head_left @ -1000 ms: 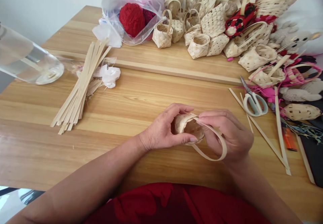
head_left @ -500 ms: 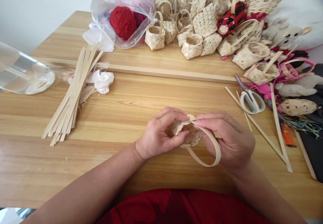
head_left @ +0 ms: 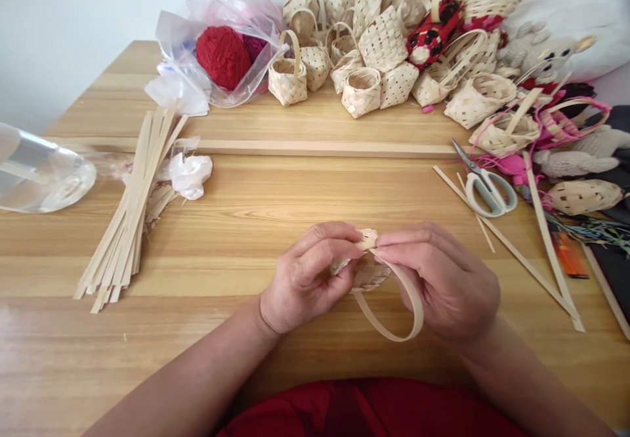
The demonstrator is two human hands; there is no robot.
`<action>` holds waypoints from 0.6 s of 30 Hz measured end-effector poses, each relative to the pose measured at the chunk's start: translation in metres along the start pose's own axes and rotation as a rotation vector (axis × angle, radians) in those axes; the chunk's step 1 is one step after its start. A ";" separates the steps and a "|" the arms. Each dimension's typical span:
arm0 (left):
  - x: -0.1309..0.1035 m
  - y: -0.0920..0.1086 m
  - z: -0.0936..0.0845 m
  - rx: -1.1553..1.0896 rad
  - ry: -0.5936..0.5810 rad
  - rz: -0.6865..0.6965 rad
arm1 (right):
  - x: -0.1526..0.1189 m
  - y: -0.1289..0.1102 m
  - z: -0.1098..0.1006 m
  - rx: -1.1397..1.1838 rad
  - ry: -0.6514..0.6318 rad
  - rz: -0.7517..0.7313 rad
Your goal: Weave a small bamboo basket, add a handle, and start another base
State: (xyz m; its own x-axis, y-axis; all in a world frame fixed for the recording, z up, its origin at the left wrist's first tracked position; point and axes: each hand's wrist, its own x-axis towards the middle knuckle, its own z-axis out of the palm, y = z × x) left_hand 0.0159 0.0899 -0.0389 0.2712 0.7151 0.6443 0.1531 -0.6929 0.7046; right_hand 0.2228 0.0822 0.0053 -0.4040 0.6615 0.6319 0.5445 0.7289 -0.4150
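Note:
Between my two hands is a small woven basket (head_left: 370, 275) of pale flat strips, held just above the table. Its looped handle strip (head_left: 417, 306) hangs toward my body and curves up to the rim. My left hand (head_left: 315, 270) grips the rim from the left, thumb near the opening and fingertips on the outer edge. My right hand (head_left: 443, 273) pinches the rim where the handle strip's upper end meets it. The fingertips of both hands nearly meet there and hide part of the weave.
Scissors (head_left: 487, 184) and loose strips (head_left: 522, 263) lie to the right. A bundle of flat strips (head_left: 130, 214) and a clear container (head_left: 44, 171) are on the left. Small woven baskets (head_left: 361, 92) and red yarn (head_left: 223, 58) line the back, behind a long wooden strip (head_left: 315, 148).
Both hands have shifted slightly downward with the basket, and the left fingers now extend farther over its rim. The camera view has tilted a little.

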 end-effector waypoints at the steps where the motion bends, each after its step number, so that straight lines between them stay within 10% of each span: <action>1: 0.000 0.001 0.000 0.000 0.000 -0.004 | 0.000 0.000 0.000 -0.004 -0.008 -0.008; 18: 0.003 0.001 0.001 -0.021 0.066 -0.086 | 0.000 0.004 0.005 0.018 0.039 -0.104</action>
State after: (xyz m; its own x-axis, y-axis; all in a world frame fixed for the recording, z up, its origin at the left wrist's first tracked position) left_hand 0.0180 0.0909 -0.0368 0.1948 0.7765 0.5992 0.1533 -0.6275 0.7634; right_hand 0.2214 0.0860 0.0005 -0.4284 0.5747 0.6973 0.4880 0.7966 -0.3568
